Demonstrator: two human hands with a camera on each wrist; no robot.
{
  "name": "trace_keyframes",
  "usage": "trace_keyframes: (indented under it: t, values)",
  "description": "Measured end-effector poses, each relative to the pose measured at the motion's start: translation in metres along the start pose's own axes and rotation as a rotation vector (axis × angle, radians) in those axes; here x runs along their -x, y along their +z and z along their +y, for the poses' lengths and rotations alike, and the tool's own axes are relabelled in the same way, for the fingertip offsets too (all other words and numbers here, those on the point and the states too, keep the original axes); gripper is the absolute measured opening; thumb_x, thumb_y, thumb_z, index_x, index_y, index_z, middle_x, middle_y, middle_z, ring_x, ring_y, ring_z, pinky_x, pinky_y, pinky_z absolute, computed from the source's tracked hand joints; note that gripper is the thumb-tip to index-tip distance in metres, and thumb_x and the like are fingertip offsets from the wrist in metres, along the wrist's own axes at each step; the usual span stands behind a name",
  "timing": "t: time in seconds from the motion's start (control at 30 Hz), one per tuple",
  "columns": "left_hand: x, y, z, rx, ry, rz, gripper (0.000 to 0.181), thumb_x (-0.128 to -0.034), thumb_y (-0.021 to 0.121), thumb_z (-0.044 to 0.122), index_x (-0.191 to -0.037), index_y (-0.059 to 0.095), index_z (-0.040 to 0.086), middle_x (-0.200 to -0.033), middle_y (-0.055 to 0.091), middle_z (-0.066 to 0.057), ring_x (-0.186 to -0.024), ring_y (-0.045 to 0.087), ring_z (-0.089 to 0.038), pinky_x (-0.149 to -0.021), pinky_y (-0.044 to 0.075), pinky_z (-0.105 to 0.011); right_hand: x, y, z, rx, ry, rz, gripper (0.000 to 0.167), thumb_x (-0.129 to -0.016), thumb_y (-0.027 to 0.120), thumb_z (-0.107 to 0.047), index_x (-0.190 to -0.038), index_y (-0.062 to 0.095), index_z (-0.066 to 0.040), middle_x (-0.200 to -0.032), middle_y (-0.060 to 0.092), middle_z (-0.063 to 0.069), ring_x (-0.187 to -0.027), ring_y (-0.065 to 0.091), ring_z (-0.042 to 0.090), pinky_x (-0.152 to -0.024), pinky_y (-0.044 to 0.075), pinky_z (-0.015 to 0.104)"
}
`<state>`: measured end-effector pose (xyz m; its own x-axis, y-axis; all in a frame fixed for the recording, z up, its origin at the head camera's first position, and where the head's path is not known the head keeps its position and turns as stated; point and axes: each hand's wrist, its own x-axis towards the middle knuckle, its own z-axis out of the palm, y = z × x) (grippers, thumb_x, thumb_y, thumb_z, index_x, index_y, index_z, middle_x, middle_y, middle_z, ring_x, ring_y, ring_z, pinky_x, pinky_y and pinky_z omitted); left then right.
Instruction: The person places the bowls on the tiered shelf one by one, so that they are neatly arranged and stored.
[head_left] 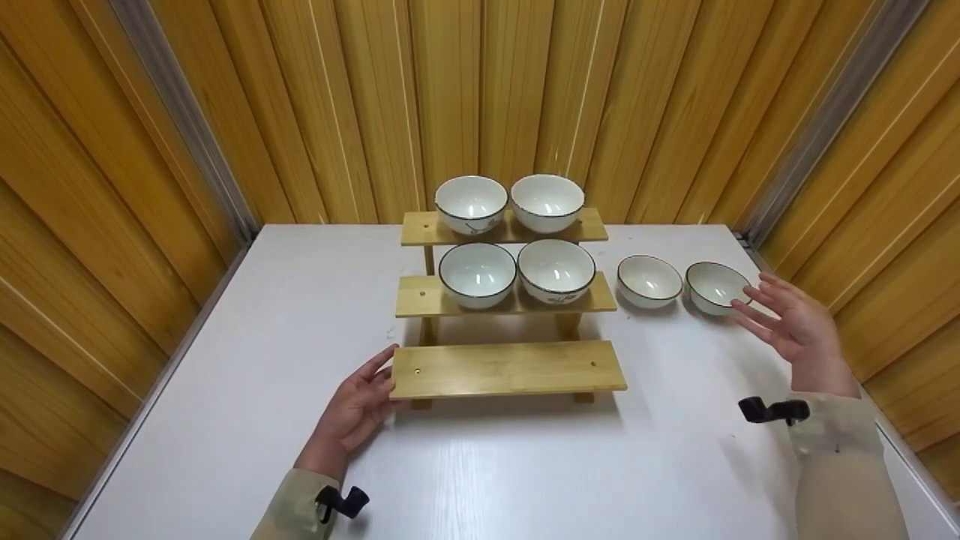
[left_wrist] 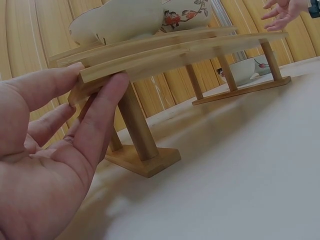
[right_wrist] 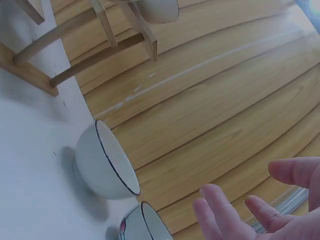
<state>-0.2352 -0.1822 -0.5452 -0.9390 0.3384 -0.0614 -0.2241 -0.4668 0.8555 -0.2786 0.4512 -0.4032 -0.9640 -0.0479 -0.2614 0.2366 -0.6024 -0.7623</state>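
Observation:
A three-tier wooden rack (head_left: 510, 369) carries two bowls on its top shelf and two on its middle shelf; the lowest shelf is bare. My left hand (head_left: 361, 401) holds the left end of the lowest shelf, and in the left wrist view its thumb and fingers (left_wrist: 102, 107) pinch the board's end (left_wrist: 107, 70). To the rack's right, a white bowl (head_left: 649, 281) and a dark-rimmed bowl (head_left: 716, 287) stand side by side. My right hand (head_left: 799, 322), fingers spread, is at the right edge of the dark-rimmed bowl; whether it touches cannot be told.
The white table (head_left: 225, 375) bears the rack and the bowls. Wood-patterned panels (head_left: 360, 112) rise behind it and on both sides, with grey metal posts in the corners.

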Motion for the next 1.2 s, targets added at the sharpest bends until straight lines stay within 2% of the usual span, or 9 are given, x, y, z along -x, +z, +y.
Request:
trace_keyframes:
  t: [0.17, 0.37, 0.47, 0.57, 0.63, 0.7, 0.83, 0.97, 1.2]
  values:
    - [0.0, 0.001, 0.0, -0.002, 0.001, 0.012, 0.071, -0.1018, 0.052, -0.005, -0.164, 0.02, 0.007, -0.139, 0.056, -0.005, -0.122, 0.065, -0.019, -0.103, 0.055, -0.037, -0.006, -0.019, -0.004, -0.01, 0.026, 0.146, 0.012, -0.099, 0.067, -0.01, -0.092, 0.073, -0.017, -0.089, 0.066, 0.005, -0.079, 0.075, 0.032, -0.079, 0.064, 0.046]
    - [0.001, 0.001, -0.001, -0.03, 0.008, 0.026, 0.069, -0.102, 0.053, -0.002, -0.163, 0.023, 0.007, -0.14, 0.056, -0.005, -0.121, 0.066, -0.018, -0.102, 0.056, -0.037, -0.021, -0.036, -0.003, -0.052, 0.066, 0.287, 0.006, -0.097, 0.071, -0.014, -0.095, 0.07, -0.02, -0.127, 0.052, -0.005, -0.073, 0.072, 0.032, -0.082, 0.064, 0.046]
    - [0.001, 0.001, -0.001, -0.029, 0.006, 0.03, 0.069, -0.1016, 0.053, -0.003, -0.163, 0.024, 0.008, -0.139, 0.056, -0.005, -0.121, 0.066, -0.018, -0.102, 0.056, -0.037, -0.029, -0.038, 0.0, -0.034, 0.069, 0.34, 0.041, -0.096, 0.073, -0.016, -0.132, 0.06, -0.029, -0.159, 0.032, -0.01, -0.072, 0.07, 0.031, -0.084, 0.063, 0.045]
    - [0.001, 0.001, -0.001, -0.022, 0.002, 0.034, 0.07, -0.1012, 0.053, -0.005, -0.163, 0.024, 0.007, -0.139, 0.056, -0.005, -0.12, 0.066, -0.019, -0.102, 0.056, -0.038, -0.037, -0.039, 0.003, 0.026, 0.079, 0.378, 0.081, -0.096, 0.073, -0.019, -0.16, 0.027, -0.038, -0.173, 0.007, -0.009, -0.073, 0.067, 0.027, -0.09, 0.062, 0.042]
    - [0.001, 0.001, -0.001, -0.023, 0.0, 0.036, 0.07, -0.1011, 0.052, -0.005, -0.164, 0.022, 0.007, -0.14, 0.056, -0.006, -0.12, 0.066, -0.019, -0.102, 0.056, -0.038, -0.043, -0.038, 0.006, 0.052, 0.088, 0.409, 0.088, -0.097, 0.072, -0.021, -0.163, 0.017, -0.04, -0.173, 0.002, -0.011, -0.083, 0.065, 0.025, -0.091, 0.061, 0.04]
    - [0.001, 0.001, 0.0, -0.027, -0.003, 0.035, 0.071, -0.1011, 0.052, -0.005, -0.164, 0.021, 0.007, -0.14, 0.056, -0.006, -0.12, 0.066, -0.019, -0.102, 0.056, -0.039, -0.049, -0.037, 0.007, 0.06, 0.101, 0.43, 0.089, -0.098, 0.071, -0.022, -0.163, 0.013, -0.041, -0.173, 0.0, -0.014, -0.108, 0.063, 0.025, -0.095, 0.06, 0.037]
    - [0.0, 0.001, 0.001, -0.028, -0.005, 0.038, 0.071, -0.1006, 0.052, -0.006, -0.164, 0.022, 0.007, -0.14, 0.056, -0.006, -0.12, 0.065, -0.019, -0.102, 0.056, -0.039, -0.062, -0.035, 0.012, 0.004, 0.096, 0.475, 0.094, -0.098, 0.07, -0.021, -0.163, 0.006, -0.044, -0.172, 0.0, -0.016, -0.155, 0.026, 0.022, -0.11, 0.047, 0.037]
    - [0.0, 0.001, 0.0, -0.024, -0.001, 0.033, 0.071, -0.1009, 0.053, -0.005, -0.164, 0.023, 0.007, -0.141, 0.055, -0.006, -0.122, 0.065, -0.019, -0.103, 0.055, -0.039, -0.072, -0.034, 0.019, -0.023, 0.079, 0.484, 0.093, -0.1, 0.066, -0.021, -0.163, 0.001, -0.044, -0.172, -0.001, -0.016, -0.158, 0.017, 0.015, -0.118, 0.034, 0.036]
    - [0.001, 0.002, 0.001, -0.018, -0.002, 0.023, 0.07, -0.1018, 0.054, -0.003, -0.164, 0.024, 0.008, -0.141, 0.055, -0.006, -0.123, 0.064, -0.019, -0.102, 0.055, -0.037, -0.085, -0.033, 0.028, -0.035, 0.07, 0.453, 0.091, -0.103, 0.061, -0.016, -0.162, -0.001, -0.046, -0.17, 0.003, -0.022, -0.157, 0.015, 0.007, -0.118, 0.031, 0.036]
